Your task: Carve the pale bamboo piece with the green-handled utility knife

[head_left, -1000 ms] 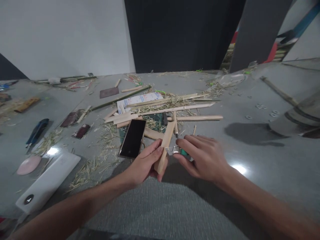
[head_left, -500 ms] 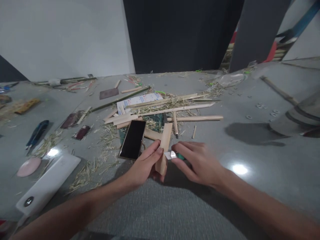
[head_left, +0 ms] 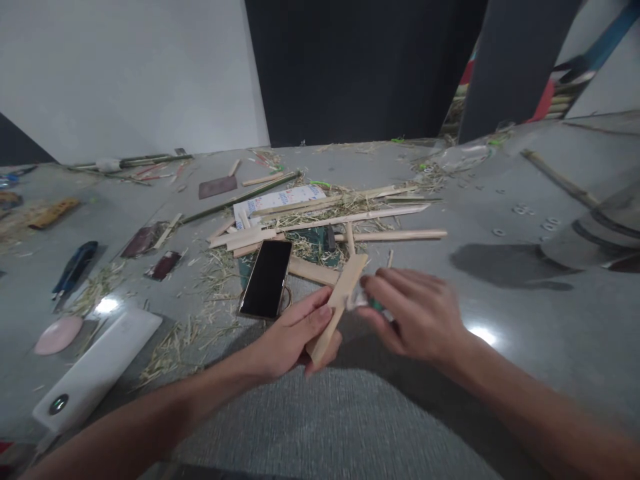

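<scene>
My left hand (head_left: 295, 331) is closed round a flat, pale wooden piece (head_left: 346, 283), its thumb on the near part. The piece tilts up and to the right. My right hand (head_left: 417, 310) grips a small knife (head_left: 356, 302) with a green handle mostly hidden by the fingers. The knife's blade end is blurred and lies at the right edge of the wood; whether it touches cannot be made out. A dark phone (head_left: 266, 279) lies just left of the wood, beside my left hand.
Behind my hands lie bamboo strips (head_left: 350, 219), shavings and a hammer (head_left: 390, 236). At left are a white device (head_left: 100, 367), a pink oval object (head_left: 59, 335) and a blue-black tool (head_left: 75, 268). A large cylinder (head_left: 595, 233) stands at right, near small rings (head_left: 523, 209).
The wooden piece has tilted further right, its far end shifting right. My right hand and the knife have moved slightly right and up, and are blurred.
</scene>
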`<action>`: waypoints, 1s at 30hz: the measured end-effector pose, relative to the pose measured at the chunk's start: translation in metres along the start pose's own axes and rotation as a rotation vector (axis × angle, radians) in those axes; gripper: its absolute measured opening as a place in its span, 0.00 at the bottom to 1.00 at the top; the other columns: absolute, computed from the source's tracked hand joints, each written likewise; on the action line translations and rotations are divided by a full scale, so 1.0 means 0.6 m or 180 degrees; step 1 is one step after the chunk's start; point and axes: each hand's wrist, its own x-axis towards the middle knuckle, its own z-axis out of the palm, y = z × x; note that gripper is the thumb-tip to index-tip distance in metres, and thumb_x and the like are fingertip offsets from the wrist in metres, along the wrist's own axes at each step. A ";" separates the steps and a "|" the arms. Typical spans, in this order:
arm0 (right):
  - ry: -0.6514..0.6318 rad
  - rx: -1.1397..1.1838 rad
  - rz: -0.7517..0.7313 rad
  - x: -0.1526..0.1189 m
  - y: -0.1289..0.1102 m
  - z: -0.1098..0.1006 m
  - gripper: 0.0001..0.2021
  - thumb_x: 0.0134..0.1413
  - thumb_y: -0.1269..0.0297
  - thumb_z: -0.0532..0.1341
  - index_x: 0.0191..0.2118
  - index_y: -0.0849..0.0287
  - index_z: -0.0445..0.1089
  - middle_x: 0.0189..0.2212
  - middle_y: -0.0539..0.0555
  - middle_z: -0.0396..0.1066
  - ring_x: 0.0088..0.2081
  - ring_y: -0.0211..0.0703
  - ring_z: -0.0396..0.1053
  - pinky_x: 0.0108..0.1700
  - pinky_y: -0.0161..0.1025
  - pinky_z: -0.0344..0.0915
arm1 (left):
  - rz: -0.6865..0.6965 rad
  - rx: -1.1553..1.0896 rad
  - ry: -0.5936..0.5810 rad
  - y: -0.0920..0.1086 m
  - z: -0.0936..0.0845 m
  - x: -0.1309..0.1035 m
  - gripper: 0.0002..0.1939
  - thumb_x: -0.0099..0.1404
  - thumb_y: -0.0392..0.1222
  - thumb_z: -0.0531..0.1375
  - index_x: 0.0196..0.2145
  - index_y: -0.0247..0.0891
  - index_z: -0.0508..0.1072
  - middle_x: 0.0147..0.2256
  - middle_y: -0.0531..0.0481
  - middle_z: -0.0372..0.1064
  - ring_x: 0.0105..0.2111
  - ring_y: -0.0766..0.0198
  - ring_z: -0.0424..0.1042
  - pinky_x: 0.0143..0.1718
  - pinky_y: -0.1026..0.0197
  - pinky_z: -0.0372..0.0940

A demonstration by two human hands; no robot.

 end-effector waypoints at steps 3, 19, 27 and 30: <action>0.0375 -0.0241 0.1225 -0.001 0.046 -0.011 0.14 0.73 0.56 0.51 0.37 0.56 0.68 0.21 0.48 0.62 0.20 0.37 0.58 0.28 0.40 0.49 | -0.0560 0.0158 0.0014 -0.001 0.006 -0.015 0.17 0.75 0.58 0.57 0.45 0.40 0.64 0.23 0.60 0.64 0.16 0.73 0.60 0.16 0.71 0.53; -0.0603 0.1011 -0.0206 0.003 -0.036 0.025 0.14 0.72 0.55 0.51 0.38 0.57 0.66 0.28 0.51 0.69 0.28 0.41 0.65 0.31 0.40 0.58 | -0.0130 0.0180 0.0939 -0.019 -0.016 0.011 0.20 0.73 0.62 0.56 0.42 0.41 0.64 0.16 0.60 0.64 0.13 0.70 0.60 0.14 0.69 0.47; -0.0292 -0.0044 0.0803 -0.002 0.016 0.014 0.15 0.73 0.54 0.51 0.41 0.57 0.69 0.29 0.52 0.73 0.24 0.39 0.65 0.27 0.40 0.49 | -0.0427 0.0368 0.0841 -0.009 0.005 -0.001 0.21 0.72 0.62 0.58 0.45 0.41 0.66 0.26 0.59 0.64 0.17 0.73 0.63 0.16 0.71 0.56; 0.0070 -0.0429 0.1474 -0.008 0.060 0.008 0.17 0.73 0.52 0.51 0.39 0.56 0.70 0.23 0.51 0.69 0.21 0.39 0.61 0.27 0.40 0.46 | -0.0588 0.0472 0.0708 -0.007 0.011 -0.006 0.20 0.74 0.61 0.56 0.41 0.40 0.64 0.27 0.57 0.65 0.19 0.72 0.67 0.17 0.70 0.57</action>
